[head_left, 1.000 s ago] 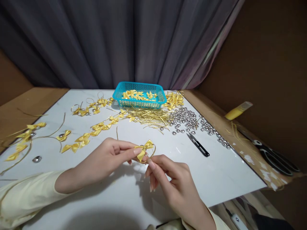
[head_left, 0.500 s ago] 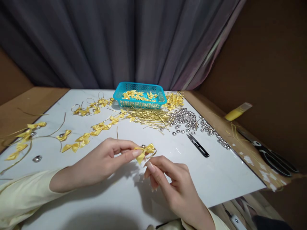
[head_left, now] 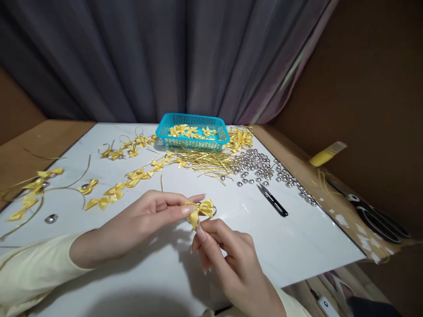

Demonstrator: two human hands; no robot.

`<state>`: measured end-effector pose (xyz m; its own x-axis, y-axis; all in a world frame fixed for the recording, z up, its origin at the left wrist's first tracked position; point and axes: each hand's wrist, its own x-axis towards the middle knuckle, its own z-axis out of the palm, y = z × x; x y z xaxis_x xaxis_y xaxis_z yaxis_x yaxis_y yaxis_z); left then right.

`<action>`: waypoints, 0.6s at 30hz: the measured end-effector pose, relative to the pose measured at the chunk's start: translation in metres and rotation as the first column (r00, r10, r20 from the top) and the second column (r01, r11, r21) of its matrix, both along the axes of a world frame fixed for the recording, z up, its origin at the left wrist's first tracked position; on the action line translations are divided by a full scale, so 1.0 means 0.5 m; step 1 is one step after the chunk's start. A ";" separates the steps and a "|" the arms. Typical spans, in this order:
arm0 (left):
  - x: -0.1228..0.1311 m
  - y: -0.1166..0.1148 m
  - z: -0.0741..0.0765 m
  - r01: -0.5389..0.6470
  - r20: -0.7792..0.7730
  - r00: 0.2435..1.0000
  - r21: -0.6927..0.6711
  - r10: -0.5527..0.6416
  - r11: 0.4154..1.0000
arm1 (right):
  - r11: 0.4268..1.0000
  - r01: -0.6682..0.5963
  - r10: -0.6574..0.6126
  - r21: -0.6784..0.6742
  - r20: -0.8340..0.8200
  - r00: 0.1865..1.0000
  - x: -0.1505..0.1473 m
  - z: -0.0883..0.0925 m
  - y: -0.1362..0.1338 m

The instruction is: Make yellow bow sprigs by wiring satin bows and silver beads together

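A yellow ribbon bow (head_left: 205, 208) with a silver heart-shaped bead behind it is pinched at its left side by my left hand (head_left: 150, 215), thumb in front. A thin gold cord (head_left: 214, 215) loops round the bow's right side and runs down to my right hand (head_left: 228, 255). Thumb and index finger of the right hand are closed on the cord just under the bow; the exact grip is partly hidden by the fingertips. Left of my left arm lies a single silver bead (head_left: 51, 219), near several finished-looking bows with cords (head_left: 87, 186).
At the back stands a blue basket (head_left: 193, 143) of yellow bows. A pile of gold cords (head_left: 209, 163) lies before it, with silver beads (head_left: 254, 165) to the right. Black thread snips (head_left: 272, 200), large scissors (head_left: 373, 218) and a yellow tube (head_left: 327, 154) lie on the right.
My right hand has moved slightly left and up against the bow's lower edge. A finger of my left hand now sticks out behind the bow.
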<state>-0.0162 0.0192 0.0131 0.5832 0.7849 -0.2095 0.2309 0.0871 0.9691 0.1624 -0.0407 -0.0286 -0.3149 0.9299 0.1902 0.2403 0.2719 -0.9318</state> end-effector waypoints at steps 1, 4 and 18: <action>0.000 0.000 -0.001 -0.004 0.011 1.000 -0.017 0.004 1.000 | 1.000 0.003 -0.003 0.021 0.004 1.000 0.000 0.000 0.000; -0.001 -0.002 -0.003 -0.015 0.019 1.000 -0.016 0.015 1.000 | 0.997 0.014 -0.016 0.074 0.031 0.999 -0.002 -0.001 -0.001; -0.001 -0.017 -0.015 -0.078 0.020 0.997 0.128 0.076 0.989 | 0.960 0.084 -0.110 0.268 0.082 0.991 -0.018 -0.009 -0.002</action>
<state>-0.0167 0.0106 0.0056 0.5224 0.8473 -0.0953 0.2137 -0.0219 0.9767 0.1534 -0.0416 -0.0333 -0.2542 0.8779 0.4058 0.3614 0.4755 -0.8021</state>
